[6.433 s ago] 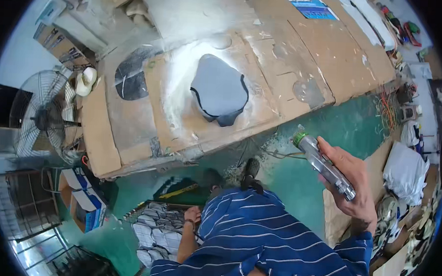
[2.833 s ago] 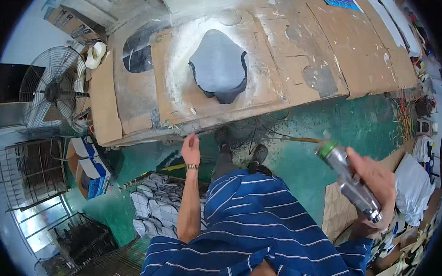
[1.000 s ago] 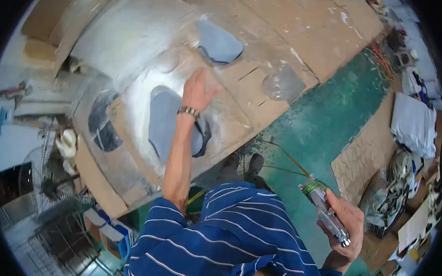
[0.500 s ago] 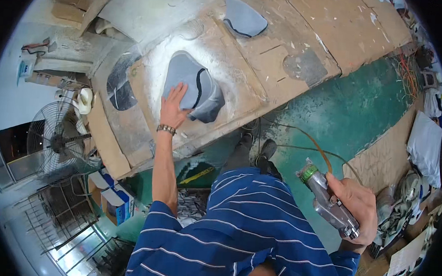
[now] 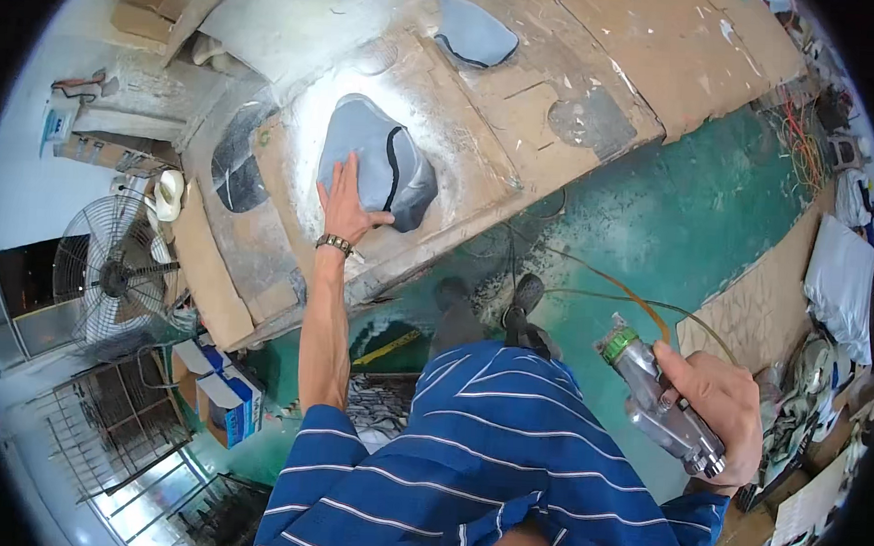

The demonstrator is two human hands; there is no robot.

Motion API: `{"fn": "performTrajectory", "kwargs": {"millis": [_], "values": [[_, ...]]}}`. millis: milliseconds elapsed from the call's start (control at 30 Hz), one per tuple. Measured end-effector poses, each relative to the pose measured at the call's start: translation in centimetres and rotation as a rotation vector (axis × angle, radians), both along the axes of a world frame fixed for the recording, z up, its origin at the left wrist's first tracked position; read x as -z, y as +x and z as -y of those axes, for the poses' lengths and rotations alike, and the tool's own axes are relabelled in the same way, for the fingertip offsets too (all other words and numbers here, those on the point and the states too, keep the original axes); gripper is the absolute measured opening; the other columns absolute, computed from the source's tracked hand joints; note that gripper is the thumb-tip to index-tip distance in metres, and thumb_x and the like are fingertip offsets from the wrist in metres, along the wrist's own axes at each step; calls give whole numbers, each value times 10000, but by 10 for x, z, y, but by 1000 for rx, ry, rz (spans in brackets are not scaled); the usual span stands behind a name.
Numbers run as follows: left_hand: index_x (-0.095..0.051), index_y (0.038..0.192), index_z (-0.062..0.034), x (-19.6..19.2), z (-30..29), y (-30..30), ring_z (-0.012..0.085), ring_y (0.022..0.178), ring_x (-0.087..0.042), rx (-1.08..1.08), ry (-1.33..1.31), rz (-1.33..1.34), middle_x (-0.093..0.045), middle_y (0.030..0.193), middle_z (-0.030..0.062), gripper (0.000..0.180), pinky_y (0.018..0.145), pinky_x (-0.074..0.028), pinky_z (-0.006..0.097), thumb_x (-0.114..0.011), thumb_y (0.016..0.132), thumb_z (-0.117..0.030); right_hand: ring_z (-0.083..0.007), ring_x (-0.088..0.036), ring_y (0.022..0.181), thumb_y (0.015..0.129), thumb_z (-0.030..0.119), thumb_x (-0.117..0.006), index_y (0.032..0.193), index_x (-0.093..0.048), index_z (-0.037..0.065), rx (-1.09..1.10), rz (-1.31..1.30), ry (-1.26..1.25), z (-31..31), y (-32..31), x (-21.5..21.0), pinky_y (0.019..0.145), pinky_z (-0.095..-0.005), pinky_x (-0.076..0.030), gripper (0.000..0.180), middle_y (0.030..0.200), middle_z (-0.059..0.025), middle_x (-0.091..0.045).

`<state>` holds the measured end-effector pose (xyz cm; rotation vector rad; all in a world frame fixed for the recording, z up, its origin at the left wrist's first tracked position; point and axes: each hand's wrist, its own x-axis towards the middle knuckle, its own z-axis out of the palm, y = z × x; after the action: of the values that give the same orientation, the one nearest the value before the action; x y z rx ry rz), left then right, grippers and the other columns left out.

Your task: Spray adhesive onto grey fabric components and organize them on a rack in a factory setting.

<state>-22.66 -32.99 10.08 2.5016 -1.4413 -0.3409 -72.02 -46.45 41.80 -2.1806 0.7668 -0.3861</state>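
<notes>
My left hand (image 5: 349,207) lies with fingers spread on the lower left part of a curved grey fabric-like piece (image 5: 360,136). A black strip runs down that piece, and its right side folds into darker grey. My thumb reaches across its near edge. Down at the right, my right hand (image 5: 725,402) is wrapped around a metallic spray gun (image 5: 660,398) with a green collar, held well away from the bench. An orange-brown hose (image 5: 643,306) runs from near the gun to the floor. Another grey piece with a black edge (image 5: 477,30) rests farther back.
Worn cardboard covers the workbench (image 5: 525,110), whitened around the grey piece. At left stand a wire-caged fan (image 5: 116,276) and a blue-and-white carton (image 5: 228,396). Hoses cross the green floor (image 5: 648,210). Plastic bags (image 5: 840,284) and piled material line the right side.
My left hand's fingers are spread wider, with the thumb stretched right along the piece. My right hand and the spray gun have shifted slightly right. The whole view has moved a little.
</notes>
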Motion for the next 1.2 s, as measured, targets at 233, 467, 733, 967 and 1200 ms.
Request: {"fn": "performTrajectory", "kwargs": {"millis": [233, 467, 733, 967, 1200], "values": [[-102, 1643, -6, -37, -24, 6, 379, 1584, -174, 87, -152, -51, -155, 1710, 232, 1505, 1237, -133, 670, -987, 492, -406, -202, -654, 610, 671, 35, -795, 1278, -719, -8, -32, 10, -137, -28, 41, -17, 571, -302, -492, 613, 704, -76, -662], [-637, 1358, -47, -29, -152, -45, 404, 1304, -573, -144, -500, -122, -639, 1378, 194, 612, 1065, -473, 482, -851, 809, -212, -192, -662, 662, 669, 6, -788, 1336, -696, 28, -34, -43, -217, -73, 119, -34, 608, -290, -503, 673, 748, -77, -661], [-676, 1306, -54, 145, -331, -69, 342, 1133, -692, -321, 184, -686, -719, 1256, 155, 545, 954, -557, 459, -826, 850, -312, -231, -609, 621, 830, 427, -665, 1281, -695, -65, 27, -74, -317, -140, 189, -45, 586, -315, -418, 668, 731, -138, -620], [-662, 1360, -71, 232, -427, -79, 324, 1229, -651, -495, 565, -856, -703, 1318, 145, 582, 1050, -516, 453, -795, 888, -385, -227, -683, 683, 667, 13, -791, 1309, -709, 21, -131, -108, -387, -188, 220, -63, 635, -315, -534, 647, 800, -107, -697], [-679, 1359, -97, 299, -473, -91, 300, 1138, -697, -726, 421, -988, -739, 1248, 123, 560, 976, -552, 440, -778, 903, -407, -224, -664, 648, 676, 30, -794, 1310, -705, 20, -184, -153, -491, -239, 230, -80, 613, -325, -523, 641, 792, -122, -685]]}}
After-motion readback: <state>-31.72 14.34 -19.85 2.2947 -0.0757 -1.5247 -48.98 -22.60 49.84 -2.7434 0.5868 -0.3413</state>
